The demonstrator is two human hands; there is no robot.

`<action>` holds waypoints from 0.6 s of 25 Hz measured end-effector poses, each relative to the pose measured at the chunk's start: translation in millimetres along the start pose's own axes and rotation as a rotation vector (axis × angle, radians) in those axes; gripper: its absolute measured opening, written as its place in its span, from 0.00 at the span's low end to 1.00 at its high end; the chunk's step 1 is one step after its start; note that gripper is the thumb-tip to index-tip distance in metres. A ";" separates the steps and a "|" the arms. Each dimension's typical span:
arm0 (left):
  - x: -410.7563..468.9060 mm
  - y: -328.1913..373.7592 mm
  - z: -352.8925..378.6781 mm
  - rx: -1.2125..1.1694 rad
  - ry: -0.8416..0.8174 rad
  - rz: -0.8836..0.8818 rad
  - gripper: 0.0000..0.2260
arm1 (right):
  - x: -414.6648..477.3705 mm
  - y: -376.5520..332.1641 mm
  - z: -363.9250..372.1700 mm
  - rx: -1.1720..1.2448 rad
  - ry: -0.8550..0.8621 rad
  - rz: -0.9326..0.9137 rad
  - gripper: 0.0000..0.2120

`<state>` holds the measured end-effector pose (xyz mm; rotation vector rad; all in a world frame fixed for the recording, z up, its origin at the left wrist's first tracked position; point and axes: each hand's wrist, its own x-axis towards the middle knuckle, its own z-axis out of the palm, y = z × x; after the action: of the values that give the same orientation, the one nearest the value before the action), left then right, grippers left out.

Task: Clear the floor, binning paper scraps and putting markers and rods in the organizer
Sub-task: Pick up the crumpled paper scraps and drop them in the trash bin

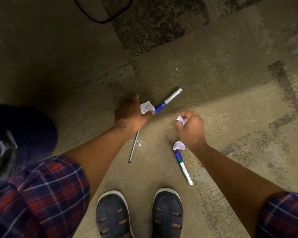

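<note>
Down by the two dark shoes [167, 213] a green-banded marker [184, 167] lay just ahead of the right toe, where a careless step could have rolled it; a crumpled scrap [179, 145] sat at its cap end, and a thin rod [133, 146] with a tiny shred [139, 142] lay to the left. The right hand [191, 127] was closed around a paper wad [181, 120], which might have slipped out on reaching for more. The left hand [130, 111], fingers loosely spread, rested on a white scrap [146, 107] touching the blue marker [168, 101], which it could have nudged away. Beyond, the carpet [222, 79] lay open; a black-lined bin [5, 148] stood at the left edge, no organizer in sight
</note>
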<state>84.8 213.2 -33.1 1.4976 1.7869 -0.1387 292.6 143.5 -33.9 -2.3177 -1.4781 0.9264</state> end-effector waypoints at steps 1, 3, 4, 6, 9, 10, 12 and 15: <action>0.8 4.3 1.9 0.049 0.004 0.036 0.27 | 0.0 3.5 -5.3 0.025 0.030 0.011 0.07; 2.3 9.0 5.3 0.136 0.023 0.092 0.18 | -1.8 10.9 -15.1 0.097 0.052 0.046 0.05; 4.1 9.2 5.0 0.174 0.019 0.091 0.17 | -3.5 13.8 -18.9 0.121 0.052 0.064 0.05; 9.0 9.1 2.4 0.192 0.051 0.072 0.17 | -5.5 18.1 -23.6 0.153 0.040 0.092 0.06; 11.4 4.2 -6.5 0.089 0.159 0.069 0.14 | -9.2 21.8 -27.5 0.159 0.027 0.071 0.08; 11.0 2.1 -9.7 0.038 0.174 0.066 0.14 | -11.8 22.2 -28.3 0.156 0.016 0.054 0.09; 4.5 -2.1 -15.0 -0.091 0.194 0.062 0.12 | -18.1 22.2 -30.9 0.128 -0.013 0.025 0.09; -18.1 -8.5 -21.5 -0.259 0.176 0.079 0.14 | -27.3 22.9 -32.9 0.055 -0.058 -0.012 0.08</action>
<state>66.8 207.9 -10.5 1.4243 1.8004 0.2630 322.0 113.2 -9.9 -2.2588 -1.4677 1.0255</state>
